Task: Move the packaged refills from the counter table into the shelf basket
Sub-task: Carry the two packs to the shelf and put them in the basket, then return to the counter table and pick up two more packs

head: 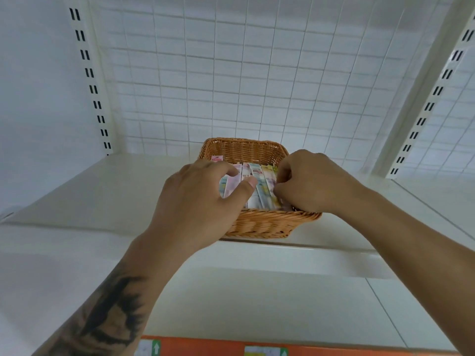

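Both hands reach into the wicker basket [259, 223] on the white shelf [90, 191]. The left hand [203, 199], forearm tattooed, curls its fingers and thumb around several packaged refills [257, 183] standing on edge inside. The right hand [305, 181] is curled at the packs' right end, its fingertips hidden, so its grip cannot be told. An orange box [205, 346] is cut off below.

Above basket: open air up to the white wire-grid back panel [231, 73].
Inside woven wicker basket [270, 224]: crowded with upright pastel refill packets [259, 191] and both hands.
Left of basket: bare white shelf [102, 191].
Right of basket: shelf, bounded by slotted white upright [431, 98].
Front: orange cardboard box [205, 346] below the shelf edge.
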Motion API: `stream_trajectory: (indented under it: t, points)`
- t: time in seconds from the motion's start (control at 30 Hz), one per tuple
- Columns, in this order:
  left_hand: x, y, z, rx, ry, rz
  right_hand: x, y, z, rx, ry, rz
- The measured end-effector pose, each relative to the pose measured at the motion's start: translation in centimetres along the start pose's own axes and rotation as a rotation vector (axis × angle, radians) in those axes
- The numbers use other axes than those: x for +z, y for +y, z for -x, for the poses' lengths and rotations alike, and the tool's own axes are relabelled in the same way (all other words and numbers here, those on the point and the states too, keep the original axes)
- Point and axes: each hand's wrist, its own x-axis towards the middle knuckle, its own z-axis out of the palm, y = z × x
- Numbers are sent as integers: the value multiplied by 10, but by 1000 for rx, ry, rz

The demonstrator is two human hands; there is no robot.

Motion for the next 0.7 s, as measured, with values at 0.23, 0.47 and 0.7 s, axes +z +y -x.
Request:
stream_trajectory:
  t: [0.23, 0.47, 0.7]
  points:
    - [3, 3, 28, 86, 10, -291, 25, 8, 48, -177, 443, -360]
    - [9, 3, 106, 18, 17, -409, 105, 22, 113, -415, 608, -71]
    - [33, 8, 254, -239, -44, -600, 175, 36, 206, -535, 409, -124]
